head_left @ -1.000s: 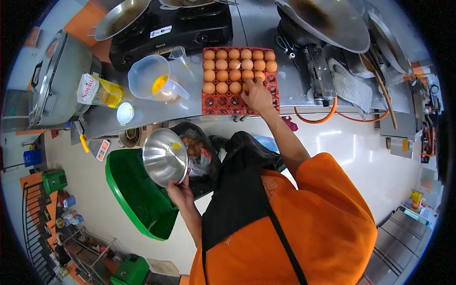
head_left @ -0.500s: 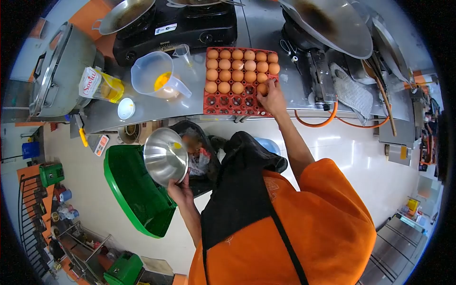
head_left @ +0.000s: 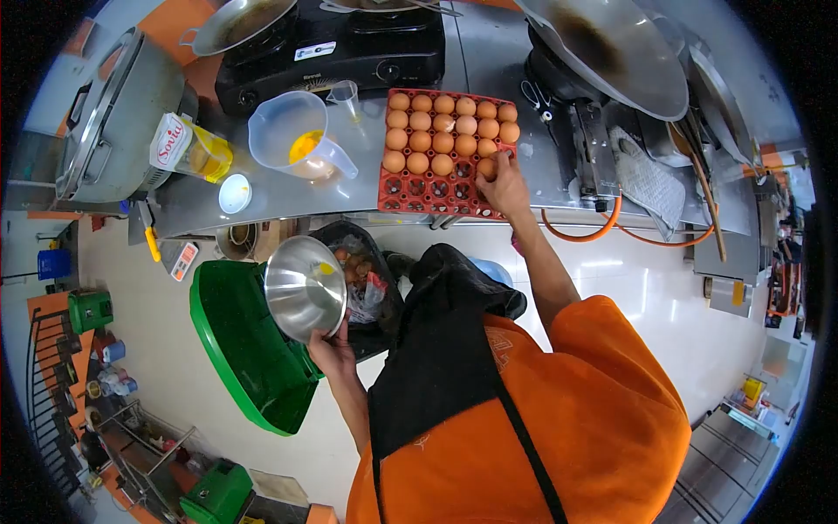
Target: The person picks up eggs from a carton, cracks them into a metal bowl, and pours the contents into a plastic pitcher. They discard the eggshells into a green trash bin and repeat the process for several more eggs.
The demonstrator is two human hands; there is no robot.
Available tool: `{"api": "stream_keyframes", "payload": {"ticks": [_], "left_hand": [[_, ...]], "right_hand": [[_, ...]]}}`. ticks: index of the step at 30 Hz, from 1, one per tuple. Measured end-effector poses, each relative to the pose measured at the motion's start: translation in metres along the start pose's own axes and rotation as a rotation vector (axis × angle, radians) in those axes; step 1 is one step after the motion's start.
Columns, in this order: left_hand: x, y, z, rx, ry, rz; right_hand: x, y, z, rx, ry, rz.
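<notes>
My left hand (head_left: 333, 351) grips the rim of a shiny steel bowl (head_left: 301, 297), tilted above an open bin; a small yellow spot shows inside it. On the steel counter, my right hand (head_left: 506, 188) has its fingers closed around a brown egg (head_left: 486, 167) in the front filled row of a red egg tray (head_left: 410, 208). Several brown eggs fill the back rows, while the front row's cups hold none. To the tray's left stands a clear plastic jug (head_left: 272, 122) with yolk in it, beside a small clear measuring cup (head_left: 346, 99).
Below the bowl, a black bin (head_left: 384, 301) contains eggshells and plastic, its green lid (head_left: 218, 349) swung open. A Sovia pack (head_left: 196, 153), white cap (head_left: 235, 194) and gas stove (head_left: 332, 65) are on the left. Scissors (head_left: 534, 98), a wok (head_left: 611, 52) and an orange hose (head_left: 576, 229) are right.
The view has shifted slightly. My right hand stays at the same egg in the tray, and my left hand keeps the bowl in nearly the same place.
</notes>
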State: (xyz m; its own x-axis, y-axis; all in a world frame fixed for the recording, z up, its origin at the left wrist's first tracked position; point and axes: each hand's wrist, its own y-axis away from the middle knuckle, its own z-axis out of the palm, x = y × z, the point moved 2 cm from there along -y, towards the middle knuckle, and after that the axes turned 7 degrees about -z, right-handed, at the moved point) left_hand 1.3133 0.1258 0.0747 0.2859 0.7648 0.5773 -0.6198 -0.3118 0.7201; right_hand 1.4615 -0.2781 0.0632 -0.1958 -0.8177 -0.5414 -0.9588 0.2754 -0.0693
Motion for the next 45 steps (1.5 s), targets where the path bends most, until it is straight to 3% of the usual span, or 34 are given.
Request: {"api": "stream_keyframes", "payload": {"ticks": [4,7,10,16,20,23,24,27,33,37,41,45], "left_hand": [[0.001,-0.005,-0.005,-0.016,0.019,0.0],[0.003,-0.003,-0.004,-0.019,0.011,0.01],[0.007,0.0,0.001,-0.022,-0.003,0.011],[0.01,0.003,0.004,-0.026,-0.03,0.002],[0.009,-0.001,0.001,-0.019,-0.023,-0.012],[0.007,-0.006,-0.001,-0.033,-0.029,-0.024],[0.007,-0.005,0.001,-0.037,-0.031,-0.004],[0.006,-0.001,0.006,-0.031,-0.028,0.041],[0.007,0.001,0.003,0.012,-0.009,0.036],[0.006,0.002,-0.003,0.012,0.009,0.025],[0.003,-0.009,-0.017,-0.004,0.022,-0.035],[0.001,-0.002,-0.013,0.017,0.008,0.026]], "right_hand": [[0.021,-0.009,-0.006,0.145,-0.144,-0.064],[0.031,-0.023,-0.016,0.28,-0.043,0.007],[0.039,-0.031,-0.016,0.15,0.051,-0.01],[0.031,-0.019,-0.01,0.231,0.103,0.016],[-0.012,-0.003,0.0,0.414,0.122,-0.3],[-0.051,0.02,0.031,-0.036,-0.066,-0.437],[-0.073,0.035,0.029,-0.02,-0.127,-0.575],[-0.099,0.045,0.038,-0.159,-0.203,-0.651],[-0.094,0.028,0.042,-0.092,-0.094,-0.44],[-0.086,0.005,0.03,0.052,0.153,-0.202],[-0.083,-0.012,0.031,-0.142,0.148,-0.031],[-0.071,-0.018,0.033,-0.026,0.008,-0.111]]}}
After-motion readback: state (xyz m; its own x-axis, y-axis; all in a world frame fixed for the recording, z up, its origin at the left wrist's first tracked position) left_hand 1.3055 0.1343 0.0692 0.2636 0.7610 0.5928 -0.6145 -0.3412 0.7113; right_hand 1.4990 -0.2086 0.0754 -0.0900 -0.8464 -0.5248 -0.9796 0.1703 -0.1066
